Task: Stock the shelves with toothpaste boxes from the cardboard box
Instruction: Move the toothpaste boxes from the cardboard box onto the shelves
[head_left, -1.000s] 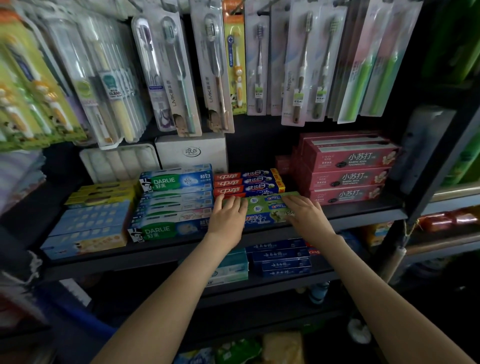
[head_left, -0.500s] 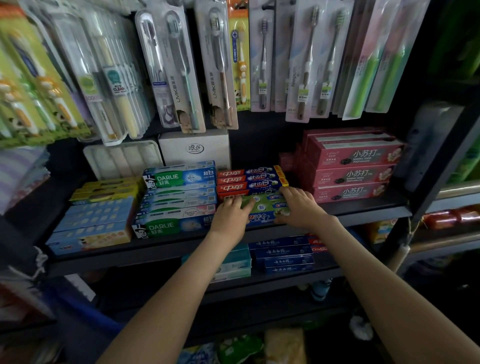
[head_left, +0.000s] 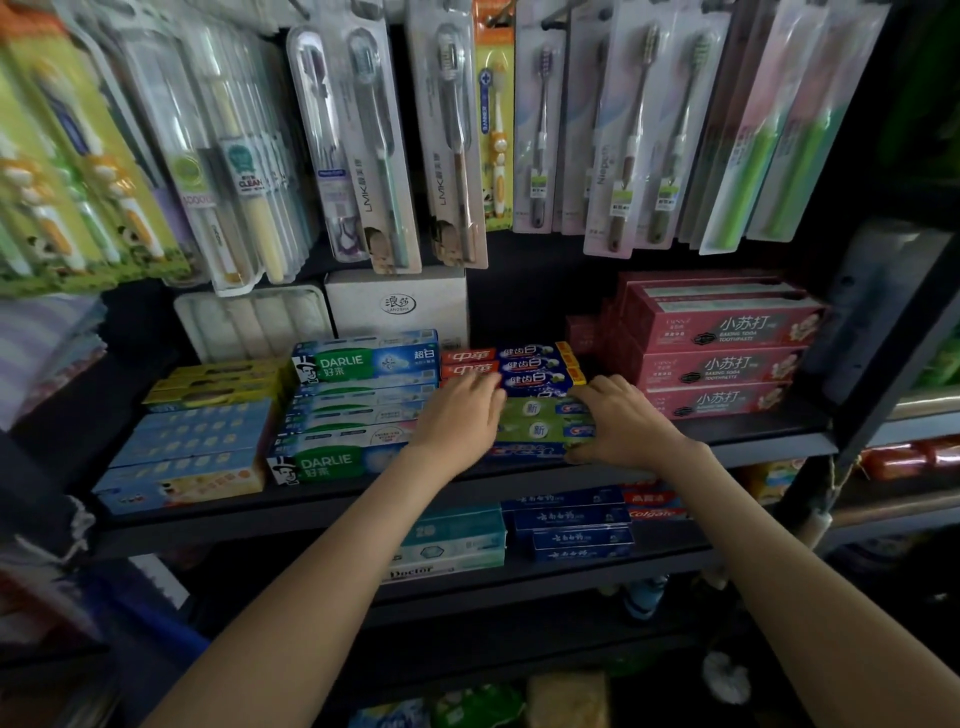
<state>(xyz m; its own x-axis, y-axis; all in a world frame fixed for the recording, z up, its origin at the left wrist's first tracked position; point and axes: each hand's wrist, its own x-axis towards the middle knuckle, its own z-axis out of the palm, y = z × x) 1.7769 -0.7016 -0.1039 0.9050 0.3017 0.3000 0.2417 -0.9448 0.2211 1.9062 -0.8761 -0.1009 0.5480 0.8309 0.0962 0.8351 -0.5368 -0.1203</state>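
Fingers (head_left: 480, 387) on the left hand (head_left: 457, 421) are lying flat over the green toothpaste boxes (head_left: 545, 423), right hand (head_left: 623, 428) is gripping their right end. Stack's sitting on the shelf (head_left: 753, 451) between blue boxes (head_left: 358, 410) and red boxes (head_left: 722, 364).

- Black metal shelving (head_left: 779, 448) fills the view, one tier below another.
- A dark upright post (head_left: 896, 366) slants down the right side.
- More shelf edges (head_left: 919, 415) show beyond the post.
- Toothbrush packs (head_left: 363, 156) hang in rows above.
- The light is dim, and the lower tiers lie in shadow.
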